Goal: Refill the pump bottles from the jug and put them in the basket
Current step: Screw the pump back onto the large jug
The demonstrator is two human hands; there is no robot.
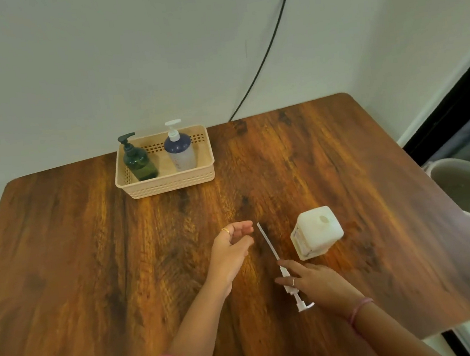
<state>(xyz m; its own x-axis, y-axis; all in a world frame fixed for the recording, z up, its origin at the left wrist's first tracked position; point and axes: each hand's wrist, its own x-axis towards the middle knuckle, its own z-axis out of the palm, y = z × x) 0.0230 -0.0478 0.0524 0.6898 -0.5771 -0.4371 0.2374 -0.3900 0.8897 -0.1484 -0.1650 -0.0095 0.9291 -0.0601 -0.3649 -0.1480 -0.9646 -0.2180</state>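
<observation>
My right hand (317, 281) has its fingers resting on the pump (286, 274) lying flat on the table (90, 253); left hand (233, 251) hangs half-curled, empty. I should pinch the collar and steer the tube straight down the open jug (316, 231) mouth.

Left of left hand (232, 254): bare wooden table (90, 253), unobstructed out to the table edge.
Beyond left hand: open tabletop up to the beige basket (167, 184), well apart.
Basket interior: green pump bottle (138, 162) at one side, white pump bottle (180, 151) at the other; a gap shows between them.
Between the hands: the pump's dip tube (267, 243) lies across the gap, just beside the left fingertips.
Under right hand (319, 284): pump head (304, 306) lies flat on the table, partly covered.
Beyond right hand: white jug (316, 233), uncapped, standing near the fingertips; blocks a straight forward path.
Right of jug: clear table to the edge; grey bucket (466, 189) stands off the table.
Behind basket: wall, with black cable (271, 42).
</observation>
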